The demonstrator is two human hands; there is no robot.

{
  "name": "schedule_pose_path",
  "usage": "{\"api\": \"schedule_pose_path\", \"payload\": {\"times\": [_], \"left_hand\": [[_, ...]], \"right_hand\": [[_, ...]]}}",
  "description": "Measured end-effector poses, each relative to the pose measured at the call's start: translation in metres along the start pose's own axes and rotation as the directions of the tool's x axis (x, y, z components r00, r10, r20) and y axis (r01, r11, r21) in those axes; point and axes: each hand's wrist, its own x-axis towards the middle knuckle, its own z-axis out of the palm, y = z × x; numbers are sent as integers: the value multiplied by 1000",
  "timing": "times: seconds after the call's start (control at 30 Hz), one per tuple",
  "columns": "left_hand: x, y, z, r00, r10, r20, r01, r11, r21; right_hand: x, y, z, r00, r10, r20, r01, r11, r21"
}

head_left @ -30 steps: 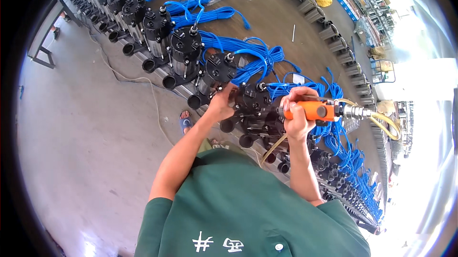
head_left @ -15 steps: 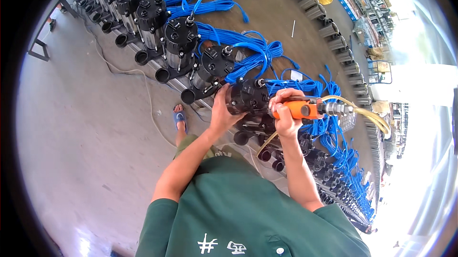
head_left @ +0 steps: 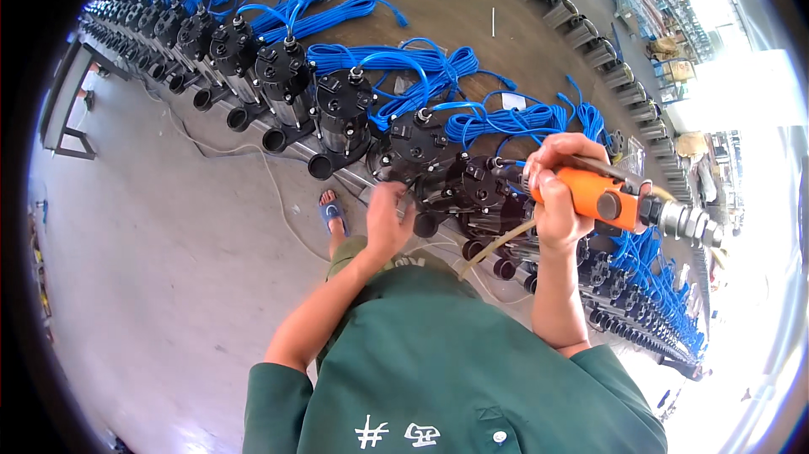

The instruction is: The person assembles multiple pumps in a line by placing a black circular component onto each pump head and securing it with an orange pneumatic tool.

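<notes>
My right hand (head_left: 560, 193) is wrapped round an orange air screwdriver (head_left: 597, 197) with metal fittings at its back end. The tool is raised beside the row of pumps, tilted, its tip largely hidden by my fingers. My left hand (head_left: 389, 222) is by the near side of a black-topped pump (head_left: 415, 140), thumb and fingers apart with nothing held between them. Whether its fingertips touch the pump cannot be made out. Just right of that pump stands another black-capped pump (head_left: 482, 184), below the screwdriver. Each has a blue cable rising from its cap.
Pumps (head_left: 284, 75) run in a long line from upper left to lower right. Coiled blue cables (head_left: 506, 123) lie behind them. A yellowish air hose (head_left: 506, 243) hangs near my right forearm. Steel cylinders (head_left: 602, 53) line the far side. A dark metal frame (head_left: 72, 108) stands left.
My left hand has come off the pump's cap and moved lower, towards me. My right hand has moved right and lifted the screwdriver away from the pump. The view has shifted along the row.
</notes>
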Motion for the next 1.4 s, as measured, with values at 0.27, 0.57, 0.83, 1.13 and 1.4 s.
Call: {"api": "schedule_pose_path", "payload": {"times": [0.27,0.57,0.83,1.13,1.4], "left_hand": [[1,-8,41,987,87,134,-103,988,116],[3,-7,46,996,80,43,-85,988,128],[4,-6,43,994,69,85,-79,989,125],[8,-14,40,986,36,164,-58,990,129],[99,150,-73,940,-107,324,63,988,144]], "right_hand": [[-25,55,-29,995,96,37,-99,991,88],[-35,34,-15,987,152,44,-157,974,161],[-39,74,-10,972,222,76,-233,946,226],[-35,82,0,955,289,71,-298,934,199],[-30,80,-9,934,340,114,-355,920,164]]}}
